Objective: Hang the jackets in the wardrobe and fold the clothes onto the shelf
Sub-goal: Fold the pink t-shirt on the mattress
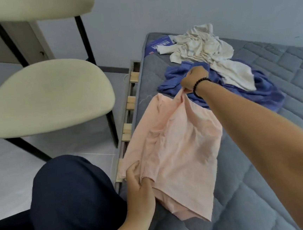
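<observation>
Pink top (175, 145) stretched flat on grey mattress (263, 187), between both hands. Left hand (136, 185) pinches near hem; right hand (195, 79) fist-gripped on far end. Beyond: blue garment (236, 92), cream garment (201, 46) partly over it. Blue label (157, 44) at mattress corner, text unreadable. Chair (48, 98) left.

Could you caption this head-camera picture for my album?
Both hands, left and right, stretch a pink shirt flat on the mattress.
</observation>
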Available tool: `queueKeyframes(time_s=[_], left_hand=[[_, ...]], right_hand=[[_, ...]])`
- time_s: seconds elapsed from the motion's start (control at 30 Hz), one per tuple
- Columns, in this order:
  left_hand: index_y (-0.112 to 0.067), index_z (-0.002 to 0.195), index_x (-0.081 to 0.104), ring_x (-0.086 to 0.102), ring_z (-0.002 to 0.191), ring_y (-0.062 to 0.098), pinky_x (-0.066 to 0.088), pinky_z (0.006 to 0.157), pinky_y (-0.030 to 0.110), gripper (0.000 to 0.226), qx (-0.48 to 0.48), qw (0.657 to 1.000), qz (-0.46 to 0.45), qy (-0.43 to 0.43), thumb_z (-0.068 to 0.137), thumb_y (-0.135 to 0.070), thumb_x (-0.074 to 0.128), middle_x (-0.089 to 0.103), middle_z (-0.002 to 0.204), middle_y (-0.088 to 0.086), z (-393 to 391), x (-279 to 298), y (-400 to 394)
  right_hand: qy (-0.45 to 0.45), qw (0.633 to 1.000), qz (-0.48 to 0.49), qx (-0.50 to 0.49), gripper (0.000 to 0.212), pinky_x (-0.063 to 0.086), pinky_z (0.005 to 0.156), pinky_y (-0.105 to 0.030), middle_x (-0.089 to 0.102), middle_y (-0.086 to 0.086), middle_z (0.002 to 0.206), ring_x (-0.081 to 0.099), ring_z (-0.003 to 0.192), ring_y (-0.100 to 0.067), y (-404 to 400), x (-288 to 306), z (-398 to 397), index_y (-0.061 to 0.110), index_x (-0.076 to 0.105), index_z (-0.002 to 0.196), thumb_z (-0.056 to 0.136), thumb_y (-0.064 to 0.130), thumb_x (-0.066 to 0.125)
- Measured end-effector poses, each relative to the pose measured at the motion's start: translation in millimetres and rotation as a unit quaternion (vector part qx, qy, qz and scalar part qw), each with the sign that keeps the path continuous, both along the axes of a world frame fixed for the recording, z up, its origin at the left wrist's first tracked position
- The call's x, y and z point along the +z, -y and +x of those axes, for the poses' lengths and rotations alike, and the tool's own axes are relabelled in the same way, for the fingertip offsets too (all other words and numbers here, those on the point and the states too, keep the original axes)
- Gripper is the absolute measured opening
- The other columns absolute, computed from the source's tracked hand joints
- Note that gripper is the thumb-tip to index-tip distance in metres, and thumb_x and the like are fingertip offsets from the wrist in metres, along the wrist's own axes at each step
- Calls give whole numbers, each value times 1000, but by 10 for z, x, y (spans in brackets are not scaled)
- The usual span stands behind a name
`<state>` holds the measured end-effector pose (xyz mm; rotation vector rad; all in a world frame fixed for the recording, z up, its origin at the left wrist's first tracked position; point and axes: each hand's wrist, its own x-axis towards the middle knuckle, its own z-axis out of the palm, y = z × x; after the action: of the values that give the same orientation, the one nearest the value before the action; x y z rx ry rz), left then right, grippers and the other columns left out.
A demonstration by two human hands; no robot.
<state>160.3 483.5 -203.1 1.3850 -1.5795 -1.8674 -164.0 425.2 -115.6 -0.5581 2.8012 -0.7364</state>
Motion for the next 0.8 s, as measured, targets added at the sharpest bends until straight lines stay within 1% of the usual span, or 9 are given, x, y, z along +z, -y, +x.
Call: queueKeyframes(time_s=[0.07,0.13,0.23,0.3,0.37,0.47,0.6,0.7,0.8], left_hand=[[-37,122,48,49,114,15,44,101,42,36,14,999,36,21,96,-14,38,50,123,-11,15,-89,83],[-38,111,56,55,110,19,49,95,48,34,37,995,87,38,97,-16,36,56,116,-9,35,-157,154],[-28,108,63,62,100,28,55,86,51,38,101,979,169,46,94,-11,33,65,106,0,51,-200,261],[-27,99,65,62,97,29,52,90,53,33,112,977,174,44,86,-14,38,67,101,3,26,-187,330],[-28,104,63,61,101,24,49,95,51,33,97,984,142,45,76,-34,48,67,104,-1,-13,-153,367],[-24,121,59,58,107,18,47,98,42,42,78,990,93,67,86,-48,56,64,113,-6,-35,-171,429],[-19,105,60,59,88,15,48,70,31,24,135,985,84,69,100,-34,43,64,96,-2,-60,-227,562],[-20,102,57,58,86,15,49,72,32,18,165,978,96,88,100,-31,43,61,95,-1,-102,-324,604],[-12,108,62,59,91,24,52,81,39,27,149,975,96,133,97,-32,49,61,104,8,-153,-483,631]], right_hand=[[25,1000,8,14,24,37,47,-24,56,-9,70,52,59,-20,265,-140,89,10,48,64,87,9,57],[43,999,4,22,8,48,58,-28,62,-9,82,62,75,-25,470,-263,169,6,61,81,86,11,60],[28,998,35,42,16,38,61,-28,62,-7,82,62,103,-30,664,-434,245,9,58,77,90,18,58],[44,998,17,38,21,36,67,-28,61,-9,87,58,110,-30,736,-560,258,4,65,96,95,17,49],[85,996,4,14,30,40,67,-29,65,-11,103,60,107,-26,761,-685,231,5,64,116,90,18,55],[134,991,-7,20,36,44,71,-25,66,-11,116,56,87,-17,719,-771,189,8,66,114,79,18,69],[117,985,-124,-1,13,52,80,-25,72,-5,93,64,83,-17,606,-802,90,17,73,88,75,12,73],[94,980,-176,-19,9,56,85,-35,72,1,75,69,82,-20,537,-867,14,22,69,69,75,15,71],[97,983,-151,25,23,46,92,-23,68,-1,108,62,103,-17,463,-885,142,16,68,106,83,14,66]])
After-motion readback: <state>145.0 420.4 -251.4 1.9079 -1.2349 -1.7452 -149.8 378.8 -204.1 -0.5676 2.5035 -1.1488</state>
